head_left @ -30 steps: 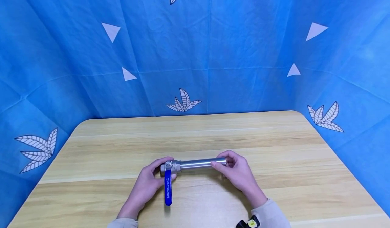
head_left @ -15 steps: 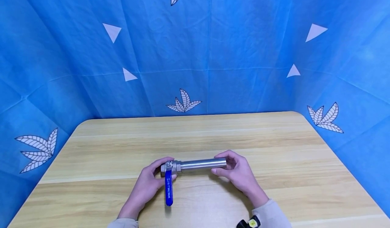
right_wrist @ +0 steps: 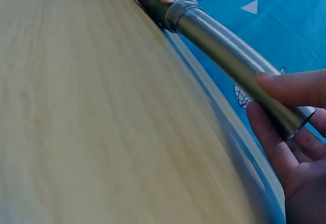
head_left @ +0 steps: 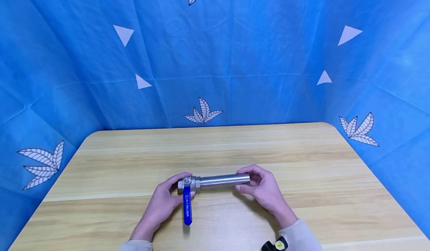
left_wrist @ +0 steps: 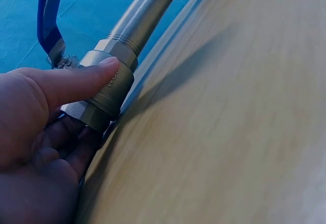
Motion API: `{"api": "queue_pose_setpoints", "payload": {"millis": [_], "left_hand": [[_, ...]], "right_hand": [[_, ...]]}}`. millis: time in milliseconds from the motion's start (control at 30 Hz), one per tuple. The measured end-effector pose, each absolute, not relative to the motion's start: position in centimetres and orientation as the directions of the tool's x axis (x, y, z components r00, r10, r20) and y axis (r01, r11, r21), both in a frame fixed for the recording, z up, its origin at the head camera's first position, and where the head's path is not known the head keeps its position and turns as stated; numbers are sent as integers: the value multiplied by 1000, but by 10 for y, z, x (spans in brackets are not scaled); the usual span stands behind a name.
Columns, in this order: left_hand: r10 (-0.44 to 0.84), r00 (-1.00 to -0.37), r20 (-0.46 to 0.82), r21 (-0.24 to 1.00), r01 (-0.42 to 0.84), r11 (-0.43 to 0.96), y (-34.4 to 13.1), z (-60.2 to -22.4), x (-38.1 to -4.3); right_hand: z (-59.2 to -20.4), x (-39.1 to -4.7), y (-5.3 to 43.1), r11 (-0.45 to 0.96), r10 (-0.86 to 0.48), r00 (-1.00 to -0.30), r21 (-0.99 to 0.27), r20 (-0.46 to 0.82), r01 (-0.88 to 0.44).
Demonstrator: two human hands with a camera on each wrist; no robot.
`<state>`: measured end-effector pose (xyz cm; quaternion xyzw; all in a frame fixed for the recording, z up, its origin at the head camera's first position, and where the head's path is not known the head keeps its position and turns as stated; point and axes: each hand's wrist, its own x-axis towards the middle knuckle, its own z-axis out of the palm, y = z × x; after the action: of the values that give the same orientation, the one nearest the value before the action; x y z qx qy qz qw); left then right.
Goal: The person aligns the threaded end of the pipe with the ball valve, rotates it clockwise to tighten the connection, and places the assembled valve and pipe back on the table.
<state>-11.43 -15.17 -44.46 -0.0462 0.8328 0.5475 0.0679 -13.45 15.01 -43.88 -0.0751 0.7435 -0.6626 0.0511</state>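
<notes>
A metal ball valve (head_left: 191, 184) with a blue lever handle (head_left: 187, 206) is joined to the left end of a smooth steel pipe (head_left: 221, 180). The lever points toward the person. My left hand (head_left: 162, 200) grips the valve body, its thumb along the near side, as the left wrist view also shows. At the pipe's free end, my right hand (head_left: 265, 191) holds the tube between thumb and fingers. In the right wrist view the open pipe mouth (right_wrist: 300, 124) lies amid the fingers. Valve and pipe are held level, just above the table or touching it; I cannot tell which.
The wood-grain table (head_left: 215, 146) has rounded far corners. Blue curtains (head_left: 268, 57) printed with leaves and white triangles hang behind it and at both sides. A black strap with a yellow label (head_left: 279, 245) sits by the right sleeve.
My right thumb has slid down off the top of the pipe to its near side, and the fingers have shifted slightly. The blue lever has swung a little to the right as the valve turned.
</notes>
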Motion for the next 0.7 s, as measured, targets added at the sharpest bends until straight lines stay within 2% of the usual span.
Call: {"api": "queue_pose_setpoints", "payload": {"millis": [700], "left_hand": [[-29, -990, -140, 928, -141, 343, -152, -443, -114]], "right_hand": [[-436, -137, 153, 124, -151, -987, -992, -46, 27]]}}
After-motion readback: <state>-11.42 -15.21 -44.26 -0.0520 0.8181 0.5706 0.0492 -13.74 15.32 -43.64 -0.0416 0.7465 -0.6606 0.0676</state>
